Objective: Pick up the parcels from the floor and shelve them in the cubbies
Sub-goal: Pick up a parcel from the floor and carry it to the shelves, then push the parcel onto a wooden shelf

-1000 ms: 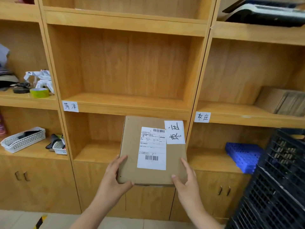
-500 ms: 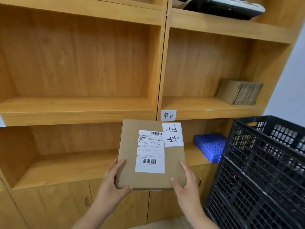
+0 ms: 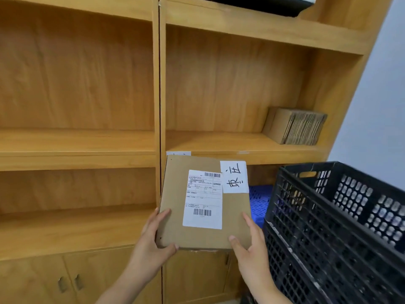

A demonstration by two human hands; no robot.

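So both hands were on a flat cardboard parcel (image 3: pixel 205 205), held up in front of the wooden shelving unit (image 3: pixel 156 84). The left hand (image 3: pixel 151 244) had its grip clenched on the bottom-left corner, thumb across the front face, and the right hand (image 3: pixel 249 246) was grasping the bottom-right corner the same way. The parcel was off the floor, not in any cubby, its top edge just under the front lip of the middle shelf on the right-hand column. It carried a printed shipping label (image 3: pixel 202 199) with barcodes and a white handwritten tag (image 3: pixel 234 177) at the top-right corner. That right-hand cubby (image 3: pixel 219 141) had a stack of flattened cardboard boxes (image 3: pixel 295 126) against its right wall. The one to its left looked bare. Black plastic crates (image 3: pixel 337 227) were stacked at the right, and something blue and plastic (image 3: pixel 259 202) peeked out between parcel and crates. Closed cabinet doors (image 3: pixel 68 279) sat below.
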